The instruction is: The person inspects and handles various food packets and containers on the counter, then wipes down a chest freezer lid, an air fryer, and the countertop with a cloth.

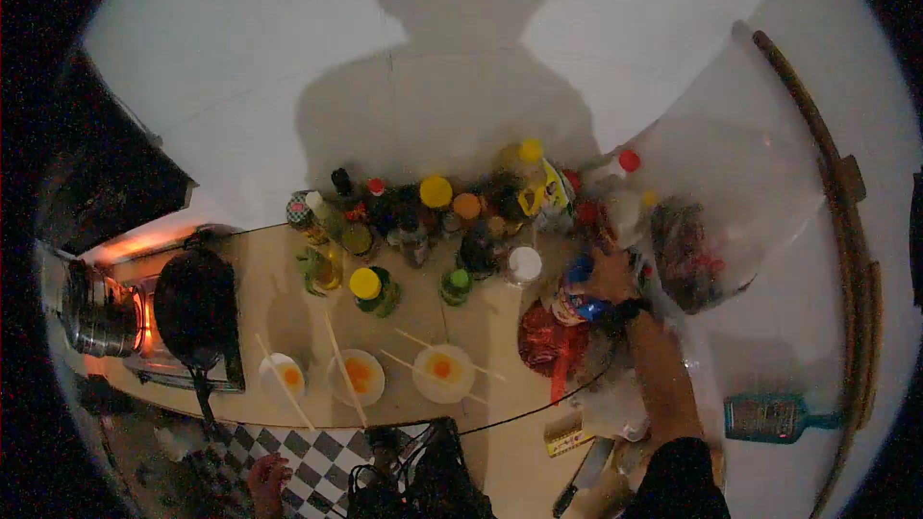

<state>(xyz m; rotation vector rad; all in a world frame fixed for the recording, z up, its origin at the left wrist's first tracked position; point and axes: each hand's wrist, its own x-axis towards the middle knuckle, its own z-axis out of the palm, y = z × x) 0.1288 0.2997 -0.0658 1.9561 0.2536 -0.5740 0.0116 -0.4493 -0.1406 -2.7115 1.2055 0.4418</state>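
Note:
My right hand reaches in among the seasoning bottles at the right end of the counter. Its fingers are dim and blurred, so whether they grip anything is unclear. Just left of it is a blue-and-white package, close to a red plastic bag. Low in the view, my left hand hovers over the checkered floor, holding nothing, its fingers loosely bent and apart. Three white bowls stand along the counter's front: a left bowl, a middle bowl and a right bowl, each with egg inside and chopsticks across it.
A dark wok sits on the stove at left, beside a metal pot near an orange glow. Several bottles, including a yellow-capped bottle, line the back. A knife lies front right. A teal grater is farther right.

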